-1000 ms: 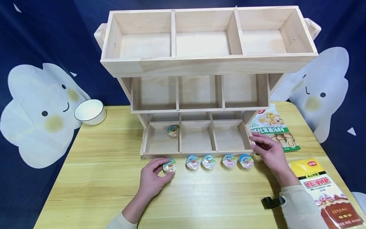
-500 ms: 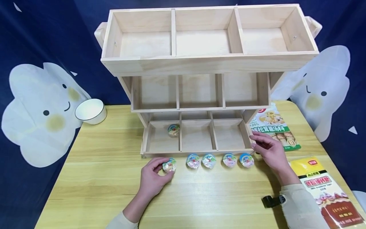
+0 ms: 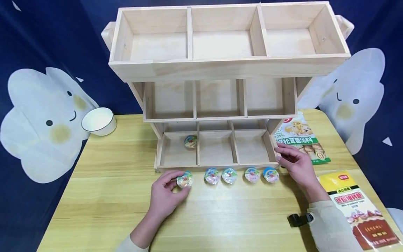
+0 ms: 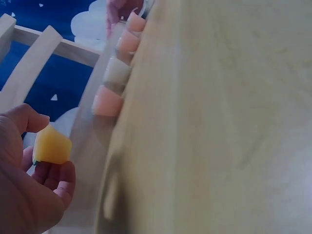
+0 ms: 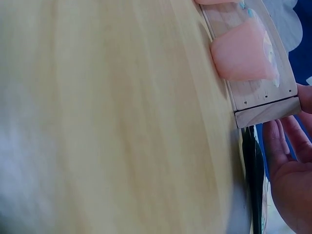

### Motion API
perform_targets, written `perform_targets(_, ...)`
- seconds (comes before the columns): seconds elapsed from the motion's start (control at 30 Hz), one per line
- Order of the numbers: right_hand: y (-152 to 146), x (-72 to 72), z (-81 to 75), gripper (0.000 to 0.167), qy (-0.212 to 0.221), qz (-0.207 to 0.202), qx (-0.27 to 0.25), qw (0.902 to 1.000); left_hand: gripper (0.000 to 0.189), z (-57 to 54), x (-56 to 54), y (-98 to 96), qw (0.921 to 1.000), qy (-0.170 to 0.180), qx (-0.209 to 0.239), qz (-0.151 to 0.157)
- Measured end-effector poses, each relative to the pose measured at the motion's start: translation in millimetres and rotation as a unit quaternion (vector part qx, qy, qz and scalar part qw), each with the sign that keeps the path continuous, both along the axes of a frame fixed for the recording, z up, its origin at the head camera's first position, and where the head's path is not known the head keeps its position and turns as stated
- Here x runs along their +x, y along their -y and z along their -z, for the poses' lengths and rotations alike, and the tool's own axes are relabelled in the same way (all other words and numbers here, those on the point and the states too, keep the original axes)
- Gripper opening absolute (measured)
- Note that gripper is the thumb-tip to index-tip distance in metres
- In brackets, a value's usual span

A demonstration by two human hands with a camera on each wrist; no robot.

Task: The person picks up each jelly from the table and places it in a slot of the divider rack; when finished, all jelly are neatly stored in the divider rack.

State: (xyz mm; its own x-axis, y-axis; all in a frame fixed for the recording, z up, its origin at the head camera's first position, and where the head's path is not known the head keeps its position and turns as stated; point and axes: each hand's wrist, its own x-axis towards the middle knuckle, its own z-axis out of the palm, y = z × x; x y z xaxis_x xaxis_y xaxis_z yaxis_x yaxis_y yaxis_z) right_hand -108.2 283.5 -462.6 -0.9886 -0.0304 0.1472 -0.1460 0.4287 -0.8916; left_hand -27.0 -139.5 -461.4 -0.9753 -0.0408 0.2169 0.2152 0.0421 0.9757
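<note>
My left hand [image 3: 165,196] pinches a small jelly cup [image 3: 184,179] with a printed foil lid, in front of the wooden rack [image 3: 226,70]. In the left wrist view this jelly cup [image 4: 52,146] looks yellow and is held clear of the table. Several more jelly cups [image 3: 230,176] stand in a row along the rack's front, pink and whitish from the side. Another jelly cup [image 3: 190,142] lies in the lowest tier's left compartment. At that tier's right front corner my right hand [image 3: 297,168] grips the wood between thumb and fingers, beside a pink jelly cup [image 5: 246,51].
A white bowl [image 3: 99,121] with a dark rim stands at the back left of the table [image 3: 104,196]. To the right lie a green-and-white food packet [image 3: 302,140] and a yellow, white and red packet [image 3: 359,210]. A dark blue cloud-patterned cloth [image 3: 63,35] hangs behind.
My left hand has shifted slightly left, carrying the jelly cup with it. The right hand stays at the rack's corner, and the row of cups has not moved.
</note>
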Motion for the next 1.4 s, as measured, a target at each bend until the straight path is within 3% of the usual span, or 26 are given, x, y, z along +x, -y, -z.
perform_targets(0.27,1.3,-1.6,-6.4,0.03,-0.003,0.0,0.008,1.0,0.047,-26.0,-17.1,9.0,0.9994,-0.032,-0.001,0.016)
perform_targets(0.53,1.4,-1.5,-7.4,0.03,0.006,0.003,0.02,0.9998,0.047,-38.7,-41.6,18.7,0.9995,-0.017,0.007,0.024)
perform_targets(0.77,-1.4,-0.9,-2.6,0.033,0.02,0.004,0.031,0.9993,0.047,-34.2,-63.7,23.6,0.9991,0.014,0.003,0.041)
perform_targets(1.0,0.2,-0.3,-0.2,0.032,0.02,0.006,0.026,0.9994,0.046,-28.2,-81.9,27.6,0.9955,0.045,0.003,0.084)
perform_targets(1.27,-0.8,-1.5,1.3,0.031,0.015,0.002,0.011,0.9998,0.046,-23.8,-99.7,26.1,0.9847,0.126,-0.044,0.113)
perform_targets(1.4,-0.3,-1.3,1.4,0.031,0.01,0.002,-0.001,0.9999,0.047,-22.0,-109.6,24.3,0.9798,0.133,-0.077,0.128)
